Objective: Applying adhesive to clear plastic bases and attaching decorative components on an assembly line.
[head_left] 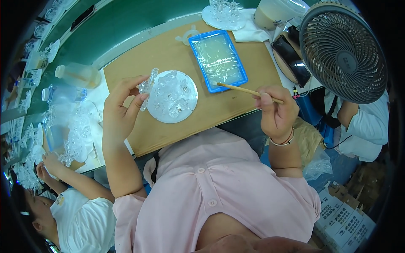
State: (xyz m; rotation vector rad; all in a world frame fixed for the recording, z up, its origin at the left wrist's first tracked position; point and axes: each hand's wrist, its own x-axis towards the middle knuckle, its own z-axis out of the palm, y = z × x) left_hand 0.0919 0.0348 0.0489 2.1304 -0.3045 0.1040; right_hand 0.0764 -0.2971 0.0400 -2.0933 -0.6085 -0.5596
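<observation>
A clear figurine-like piece (147, 87) is pinched upright between the thumb and fingers of my left hand (122, 101), at the left edge of a round white plate (157, 114). Several more clear pieces (174, 93) lie on that plate. My right hand (276, 109) grips a thin wooden stick (242, 88) like a pencil. The stick's darkened tip reaches the near edge of a blue-rimmed tray (243, 80) with a pale, shiny, wrinkled surface inside. Whether the tip touches that surface I cannot tell.
Brown cardboard (228, 107) covers the table. A black fan (344, 59) stands at the right, near a dark glossy case (291, 61). Bottles (80, 75) and piles of clear pieces (78, 130) are on the left, where a co-worker (80, 211) sits. Boxes (344, 221) are stacked lower right.
</observation>
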